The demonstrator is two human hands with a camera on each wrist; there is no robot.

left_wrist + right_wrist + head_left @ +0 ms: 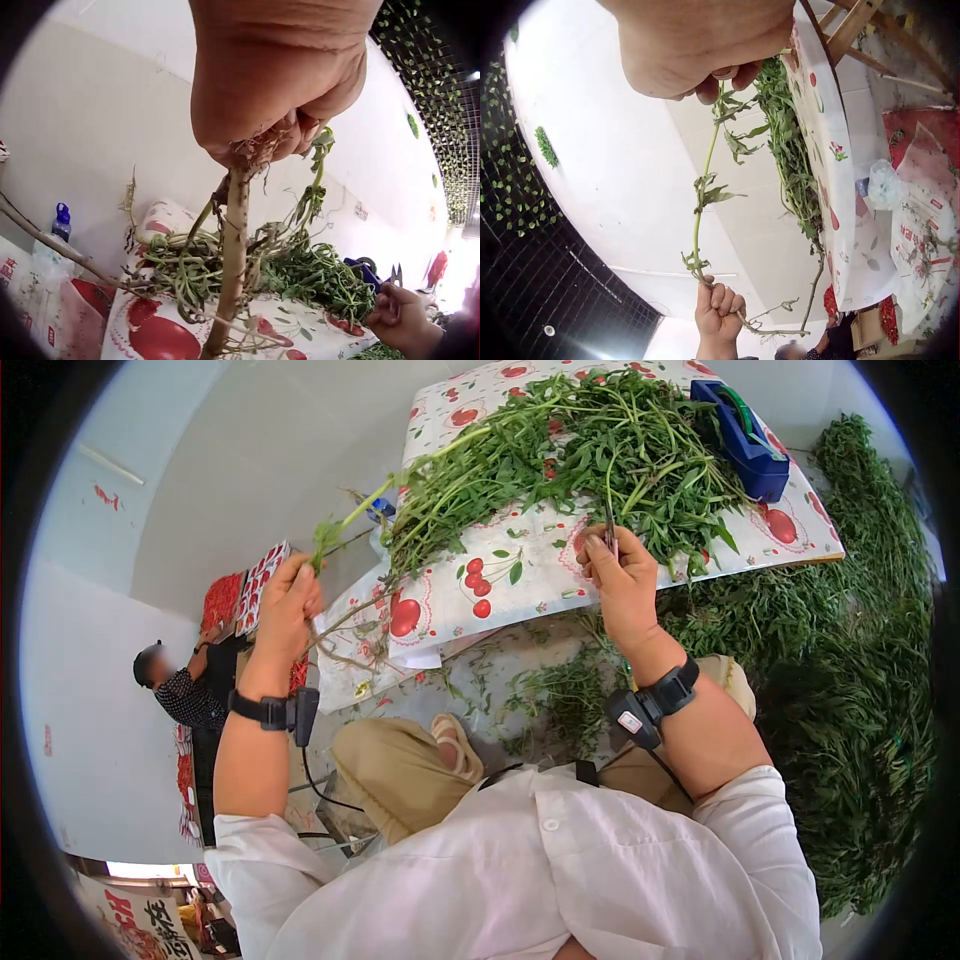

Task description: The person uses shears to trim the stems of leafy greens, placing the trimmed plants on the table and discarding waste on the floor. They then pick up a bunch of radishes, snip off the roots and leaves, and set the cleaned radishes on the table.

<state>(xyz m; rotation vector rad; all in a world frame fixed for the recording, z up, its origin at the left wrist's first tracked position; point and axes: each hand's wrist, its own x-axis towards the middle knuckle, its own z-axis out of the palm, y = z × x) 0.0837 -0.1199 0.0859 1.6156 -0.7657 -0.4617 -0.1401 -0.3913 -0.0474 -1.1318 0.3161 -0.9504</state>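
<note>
In the head view my left hand (290,605) grips a plant stem at the left of the table; its brown, branching root end (350,630) hangs toward the cloth. The left wrist view shows the fingers curled round the thick pale stem (234,255) at its rootlets. My right hand (622,575) pinches small scissors (610,525), blades pointing away, at the table's near edge. In the right wrist view a thin leafy stem (697,217) runs between the two hands. A heap of leafy green plants (560,455) lies on the table beyond both hands.
A blue tape dispenser (745,445) stands at the table's back right. The cloth (530,565) has a cherry print. More cut greenery (860,710) covers the floor at right. A person in a cap (185,685) sits at left near red goods (222,600).
</note>
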